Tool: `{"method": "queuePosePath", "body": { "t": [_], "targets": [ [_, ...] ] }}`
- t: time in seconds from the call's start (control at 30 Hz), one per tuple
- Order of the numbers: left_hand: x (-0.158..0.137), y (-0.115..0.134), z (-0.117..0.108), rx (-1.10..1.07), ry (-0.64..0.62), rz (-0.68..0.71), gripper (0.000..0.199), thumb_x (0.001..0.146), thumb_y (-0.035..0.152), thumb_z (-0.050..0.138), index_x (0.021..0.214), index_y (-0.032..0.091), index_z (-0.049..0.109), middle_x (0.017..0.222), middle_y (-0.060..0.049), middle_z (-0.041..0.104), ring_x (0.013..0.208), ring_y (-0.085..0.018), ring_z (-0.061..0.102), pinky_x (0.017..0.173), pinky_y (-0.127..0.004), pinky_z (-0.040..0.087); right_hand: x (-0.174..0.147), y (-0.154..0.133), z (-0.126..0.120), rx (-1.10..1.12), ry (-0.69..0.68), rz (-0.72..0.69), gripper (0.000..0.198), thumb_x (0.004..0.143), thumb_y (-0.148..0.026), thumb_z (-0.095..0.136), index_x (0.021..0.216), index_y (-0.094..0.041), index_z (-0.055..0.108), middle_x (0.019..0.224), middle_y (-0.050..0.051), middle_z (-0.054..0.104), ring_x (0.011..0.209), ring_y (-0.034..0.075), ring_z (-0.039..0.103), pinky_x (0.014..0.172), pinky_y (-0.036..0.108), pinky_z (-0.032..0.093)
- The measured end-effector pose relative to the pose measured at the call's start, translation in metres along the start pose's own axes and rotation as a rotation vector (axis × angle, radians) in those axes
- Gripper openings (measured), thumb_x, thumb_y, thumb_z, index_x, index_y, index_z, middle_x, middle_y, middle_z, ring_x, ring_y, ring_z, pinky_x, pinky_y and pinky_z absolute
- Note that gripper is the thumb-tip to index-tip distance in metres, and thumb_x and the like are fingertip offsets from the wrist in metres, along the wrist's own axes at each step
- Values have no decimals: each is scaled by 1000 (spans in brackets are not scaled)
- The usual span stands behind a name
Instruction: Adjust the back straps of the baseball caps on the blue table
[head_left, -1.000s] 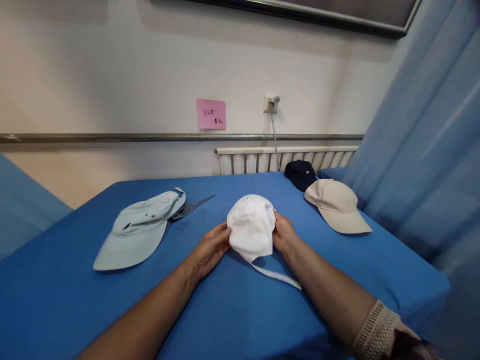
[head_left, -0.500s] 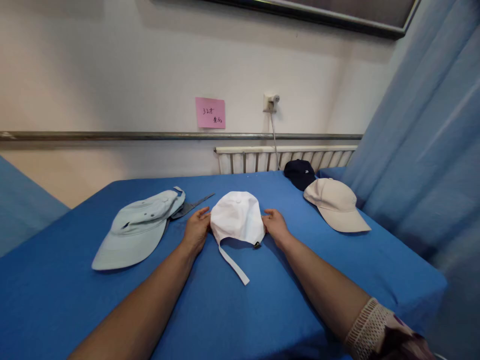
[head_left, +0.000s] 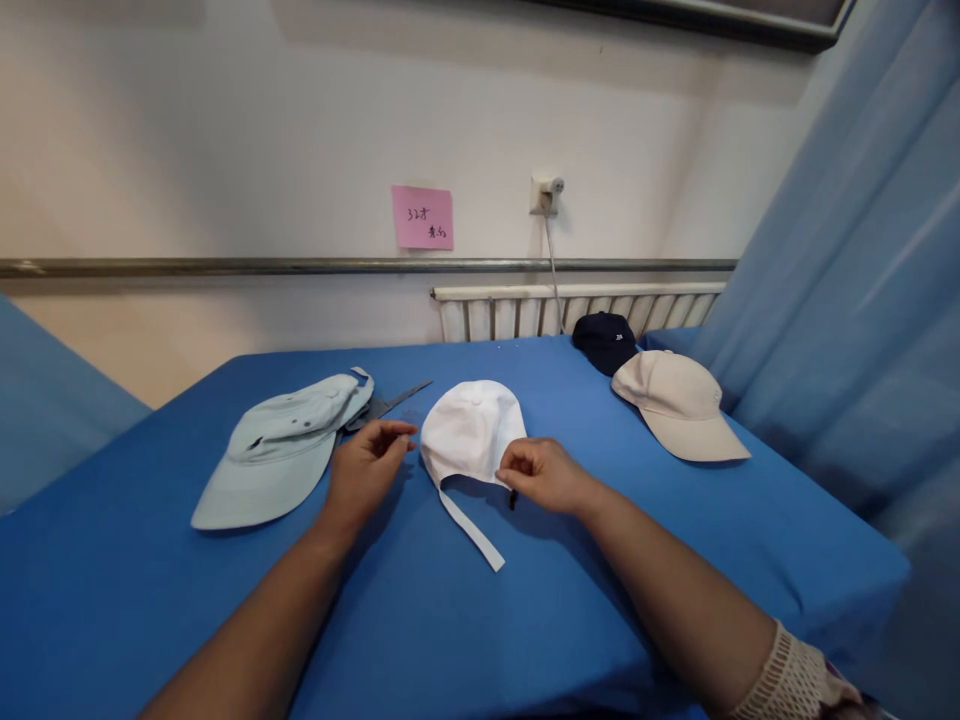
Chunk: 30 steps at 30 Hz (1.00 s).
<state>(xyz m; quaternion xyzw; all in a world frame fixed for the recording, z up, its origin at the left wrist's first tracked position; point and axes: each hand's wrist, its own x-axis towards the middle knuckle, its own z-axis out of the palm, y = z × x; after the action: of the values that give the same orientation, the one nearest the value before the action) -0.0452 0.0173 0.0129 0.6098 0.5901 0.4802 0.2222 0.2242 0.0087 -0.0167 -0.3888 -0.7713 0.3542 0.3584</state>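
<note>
A white baseball cap (head_left: 474, 425) lies on the blue cloth in front of me, its back opening facing me. From its left corner a loose white strap (head_left: 472, 527) trails toward me over the cloth. My right hand (head_left: 544, 472) pinches the cap's lower right edge between thumb and fingers, just above a small dark buckle (head_left: 513, 498). To the left of the cap hovers my left hand (head_left: 370, 468), its fingers curved, apart from the thumb and holding nothing. A light blue cap (head_left: 281, 445) rests left of that hand.
At the right lie a beige cap (head_left: 675, 400) and a navy cap (head_left: 604, 342). A grey strap-like piece (head_left: 382, 408) sticks out behind the light blue cap. Beyond the blue-covered table (head_left: 420, 620) are a radiator (head_left: 517, 312) and a wall rail (head_left: 300, 266). A blue curtain (head_left: 840, 300) hangs right.
My left hand has come away from the white cap's side, moving left. My right hand has shifted from the cap's right side to its lower right edge near the buckle.
</note>
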Motion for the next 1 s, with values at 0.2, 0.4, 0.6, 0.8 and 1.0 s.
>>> {"method": "queuePosePath", "body": {
  "t": [0.2,0.4,0.6,0.8,1.0],
  "targets": [
    [-19,16,10,232,-291,316,25,83,39,60,94,20,72,95,-6,76,88,-22,70,86,-34,55,5,8,1,-200,-52,11,3,82,-18,63,80,-18,65,79,-1,64,68,10,56,64,21,41],
    [-15,-5,23,279,-458,426,40,84,36,59,120,19,64,135,-11,63,127,-28,56,109,-44,44,13,29,2,-264,41,162,15,87,-22,60,98,-17,68,95,5,69,78,15,62,72,25,46],
    [6,-29,45,309,-432,445,51,85,35,55,132,16,55,147,-15,50,139,-30,44,116,-50,34,16,29,1,-322,68,177,21,88,-29,62,104,-17,66,105,9,69,92,20,64,83,30,47],
    [13,-26,51,316,-277,410,52,84,36,54,130,13,55,141,-17,55,132,-31,50,112,-51,38,13,20,3,-430,50,99,34,85,-39,68,109,-15,62,108,10,66,99,22,61,88,32,44],
    [-6,-4,21,339,-308,343,34,88,37,51,112,19,68,105,-8,73,92,-23,68,87,-37,54,0,-3,9,-506,-15,5,26,83,-36,69,100,-19,59,101,5,64,90,19,60,78,29,42]
  ]
}}
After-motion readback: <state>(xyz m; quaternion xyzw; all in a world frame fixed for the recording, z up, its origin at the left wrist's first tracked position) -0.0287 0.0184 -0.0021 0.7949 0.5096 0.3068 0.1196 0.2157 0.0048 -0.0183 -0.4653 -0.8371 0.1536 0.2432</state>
